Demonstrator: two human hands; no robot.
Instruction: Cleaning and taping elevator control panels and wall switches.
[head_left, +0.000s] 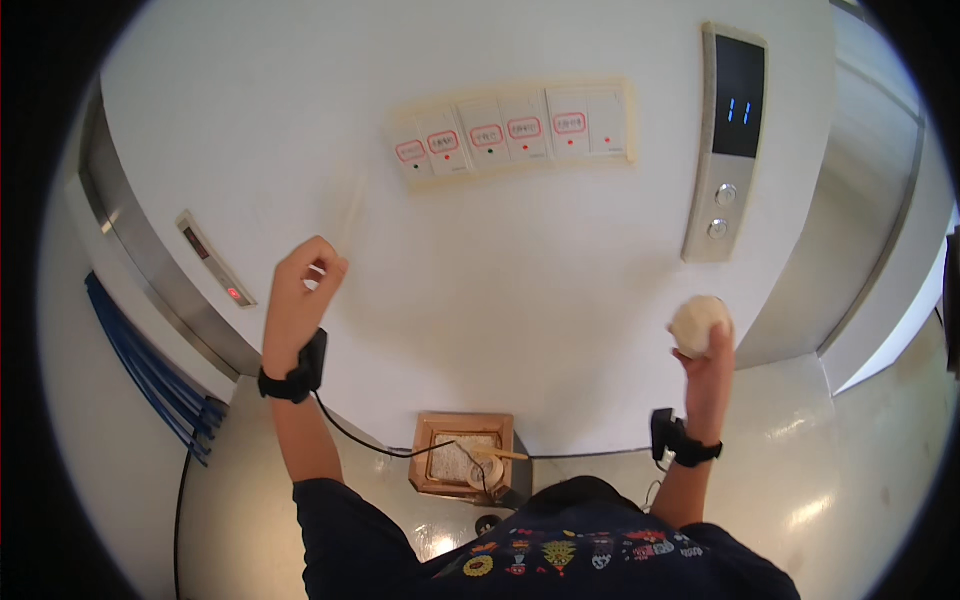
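My left hand point(307, 272) is raised before the white wall, its thumb and fingers closed in a pinch. Just above the fingertips shows a faint pale strip point(352, 208); I cannot tell whether it is held or on the wall. In my right hand point(708, 370) is a round cream-coloured ball point(702, 326), gripped by the fingers and thumb below the lift call panel point(726, 150). Cream tape point(632, 120) borders a row of switches point(520, 130) high on the wall, and a pale border also edges the lift panel.
A copper-coloured square bin point(424, 455) stands at the wall's foot, with a round thing and a yellowish stick on top. Metal lift door frames flank the wall. Blue tubes point(135, 350) lean at left. A narrow panel point(215, 260) with a red light sits at left.
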